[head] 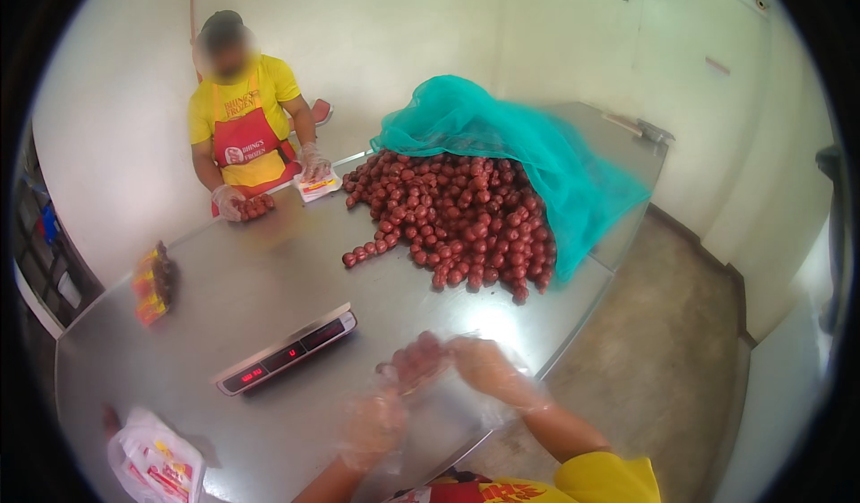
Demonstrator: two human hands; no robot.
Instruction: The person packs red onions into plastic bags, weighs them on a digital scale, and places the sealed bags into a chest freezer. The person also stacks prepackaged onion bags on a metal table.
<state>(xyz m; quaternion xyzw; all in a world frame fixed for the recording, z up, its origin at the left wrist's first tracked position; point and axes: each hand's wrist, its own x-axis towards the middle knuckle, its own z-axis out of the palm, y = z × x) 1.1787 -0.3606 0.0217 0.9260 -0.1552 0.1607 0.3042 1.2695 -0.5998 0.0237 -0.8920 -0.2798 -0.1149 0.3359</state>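
A bunch of round reddish sausages (418, 362) is held above the near side of the steel table, blurred by motion. My left hand (374, 421), in a clear plastic glove, grips its lower left end. On the other side my right hand (485, 367), gloved too, has its fingertips at the bunch's right edge; blur hides whether they pinch it. Clear plastic shows between the hands, and I cannot tell if it is glove or bag. Beyond them a large heap of linked round sausages (463, 221) spills out from under a teal mesh net (463, 117).
A digital scale display (289, 352) with lit red digits stands left of my hands. Printed plastic bags (161, 459) lie at the near left corner, a filled pack (153, 284) farther back. Across the steel table (269, 288), a gloved co-worker (245, 120) handles sausages and a bag stack (317, 186).
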